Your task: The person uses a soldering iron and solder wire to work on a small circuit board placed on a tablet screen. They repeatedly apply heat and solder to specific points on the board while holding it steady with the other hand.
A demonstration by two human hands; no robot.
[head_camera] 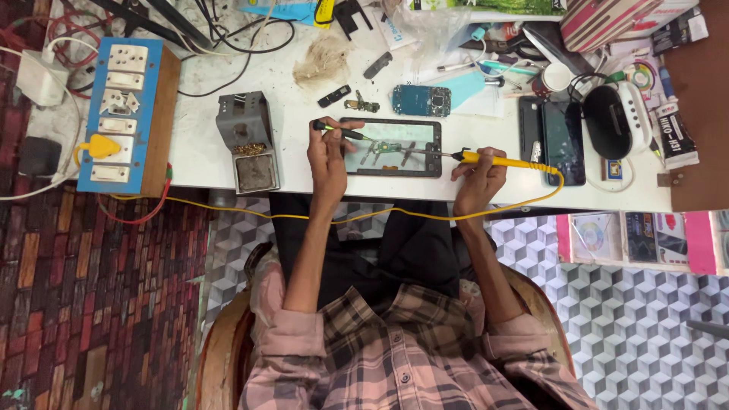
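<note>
Head view: you sit at a white workbench (228,163) with both forearms resting over its near edge, which steadies fine work
Left hand: your left hand (328,156), centre of the frame, has its fingers closed on tweezers (340,130) with a dark and green grip, their tip pointing right onto the small part
Right hand: your right hand (478,178), right of centre, is clamped pen-style around a yellow soldering iron (497,161), its thin tip reaching left to the same spot
Work piece: a small circuit board (389,146) lies on a dark-framed tablet (391,148) flat in the middle of the frame, serving as a work mat between your hands
Cable: the iron's yellow cord (364,216) loops below the bench edge toward the left, clear of the work
Stand: one grey iron stand (247,140) sits left of centre, within your reach
Power: one blue socket board (121,114) at upper left
Counts: two hands, one iron, one pair of tweezers, one blue circuit board (421,99) above the tablet, two dark phones (553,140) side by side at the right
</note>
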